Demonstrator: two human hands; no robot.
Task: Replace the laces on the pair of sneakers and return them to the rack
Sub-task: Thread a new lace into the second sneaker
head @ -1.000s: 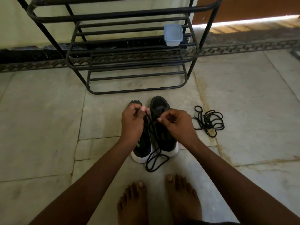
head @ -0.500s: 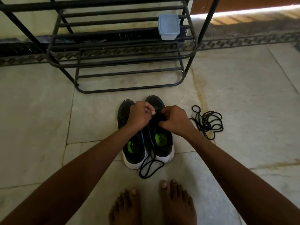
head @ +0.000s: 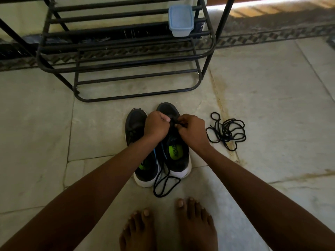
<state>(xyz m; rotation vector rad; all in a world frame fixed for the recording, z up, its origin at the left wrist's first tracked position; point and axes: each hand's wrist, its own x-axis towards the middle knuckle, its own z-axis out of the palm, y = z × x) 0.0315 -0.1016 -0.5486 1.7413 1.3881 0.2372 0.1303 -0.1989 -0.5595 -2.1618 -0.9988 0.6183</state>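
The floor [head: 262, 98] in the middle of the frame is pale polished stone, smooth with a dull sheen and rust-coloured staining along its joints, and the rack [head: 126, 57] at the upper left is black painted metal tubing with a slight gloss. On the rack's shelf at the upper centre sits a container [head: 180, 20] of translucent bluish plastic, smooth and faintly frosted. The sneakers [head: 174, 156] at centre have matt black woven cloth uppers, smooth white rubbery soles and bright green insoles, and the loose laces [head: 227, 132] at centre right are matt black cord.
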